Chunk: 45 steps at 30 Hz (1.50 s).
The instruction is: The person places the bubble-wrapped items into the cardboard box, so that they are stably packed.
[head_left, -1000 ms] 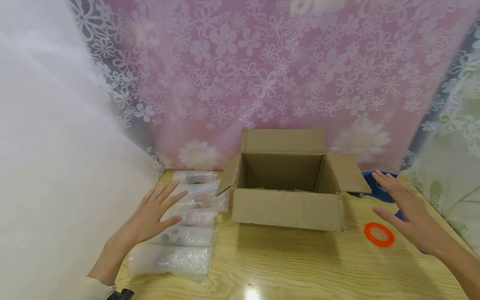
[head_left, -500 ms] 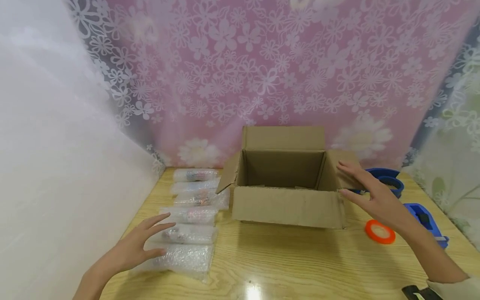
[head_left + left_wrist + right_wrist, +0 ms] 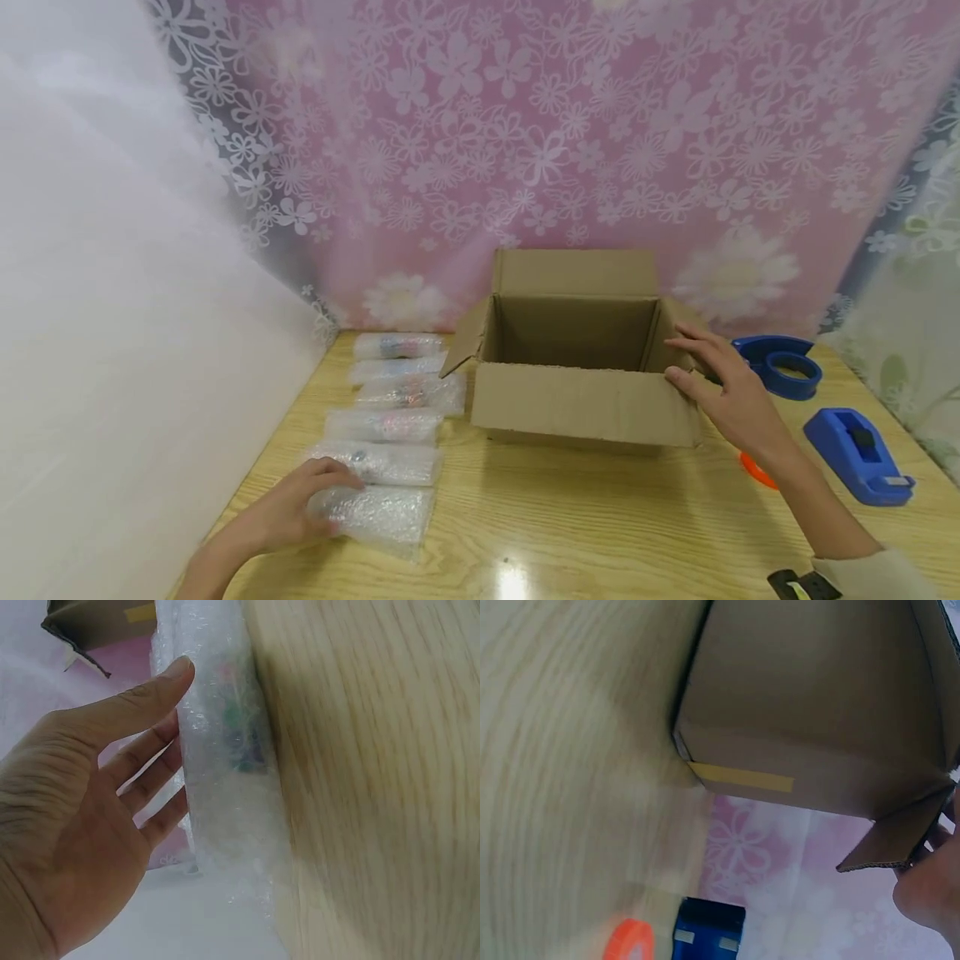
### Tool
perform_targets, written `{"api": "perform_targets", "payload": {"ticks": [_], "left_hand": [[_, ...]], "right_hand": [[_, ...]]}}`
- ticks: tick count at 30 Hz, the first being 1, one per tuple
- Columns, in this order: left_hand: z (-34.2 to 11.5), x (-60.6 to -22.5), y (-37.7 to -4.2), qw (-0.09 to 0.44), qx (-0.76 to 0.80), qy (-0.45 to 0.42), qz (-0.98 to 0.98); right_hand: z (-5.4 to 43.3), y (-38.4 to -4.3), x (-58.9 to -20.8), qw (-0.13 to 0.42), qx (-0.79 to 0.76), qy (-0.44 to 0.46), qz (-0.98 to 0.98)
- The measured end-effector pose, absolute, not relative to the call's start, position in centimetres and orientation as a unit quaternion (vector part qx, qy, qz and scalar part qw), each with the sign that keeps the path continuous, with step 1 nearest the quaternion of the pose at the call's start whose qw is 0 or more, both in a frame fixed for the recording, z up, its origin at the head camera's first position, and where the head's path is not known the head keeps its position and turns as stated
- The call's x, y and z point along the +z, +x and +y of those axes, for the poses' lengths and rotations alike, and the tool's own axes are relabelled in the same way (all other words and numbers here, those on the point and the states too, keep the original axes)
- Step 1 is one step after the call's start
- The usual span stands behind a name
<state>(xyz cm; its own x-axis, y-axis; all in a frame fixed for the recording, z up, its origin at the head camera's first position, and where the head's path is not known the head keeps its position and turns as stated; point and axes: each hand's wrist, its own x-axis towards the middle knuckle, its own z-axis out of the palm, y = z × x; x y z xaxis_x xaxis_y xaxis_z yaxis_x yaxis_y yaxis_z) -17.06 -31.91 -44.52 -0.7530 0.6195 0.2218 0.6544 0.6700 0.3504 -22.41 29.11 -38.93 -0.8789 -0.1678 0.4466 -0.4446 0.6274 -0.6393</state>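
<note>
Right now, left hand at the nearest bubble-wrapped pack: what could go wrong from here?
Three possible risks. The nearest pack lies close beside the next pack, so the left hand could disturb both. The cardboard box's left flap splays outward, so a pack carried in might snag. In the head view the right forearm partly covers the orange ring; a low sweep could knock it.

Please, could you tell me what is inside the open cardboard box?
In the head view, only bare inner walls of the cardboard box show. Its front side, with the folded-out flap, covers the bottom, so whether anything lies there cannot be seen.
</note>
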Motion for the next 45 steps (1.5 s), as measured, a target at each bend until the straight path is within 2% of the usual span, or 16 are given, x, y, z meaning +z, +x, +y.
{"api": "perform_targets", "payload": {"ticks": [14, 24, 28, 37, 40, 45], "left_hand": [[-32.2, -45.2, -16.4, 0.059, -0.185, -0.364, -0.911], [-33.0, -45.0, -16.9, 0.032, -0.223, -0.374, -0.900], [-32.8, -44.1, -17.0, 0.025, -0.234, -0.375, -0.897], [-31.1, -40.8, -17.3, -0.040, -0.255, -0.327, -0.909], [-30.8, -39.6, -17.7, -0.041, -0.258, -0.312, -0.914], [-30.3, -37.2, -18.2, -0.014, -0.247, -0.304, -0.920]], "right_hand": [[28.6, -22.7, -40.5, 0.219, 0.435, 0.177, -0.855], [28.6, -22.7, -41.1, 0.221, 0.453, 0.191, -0.842], [28.5, -22.8, -41.2, 0.225, 0.456, 0.199, -0.838], [29.1, -22.5, -41.5, 0.251, 0.448, 0.192, -0.836], [29.1, -22.5, -41.8, 0.256, 0.454, 0.193, -0.831], [28.7, -22.6, -42.3, 0.252, 0.470, 0.194, -0.824]]}}
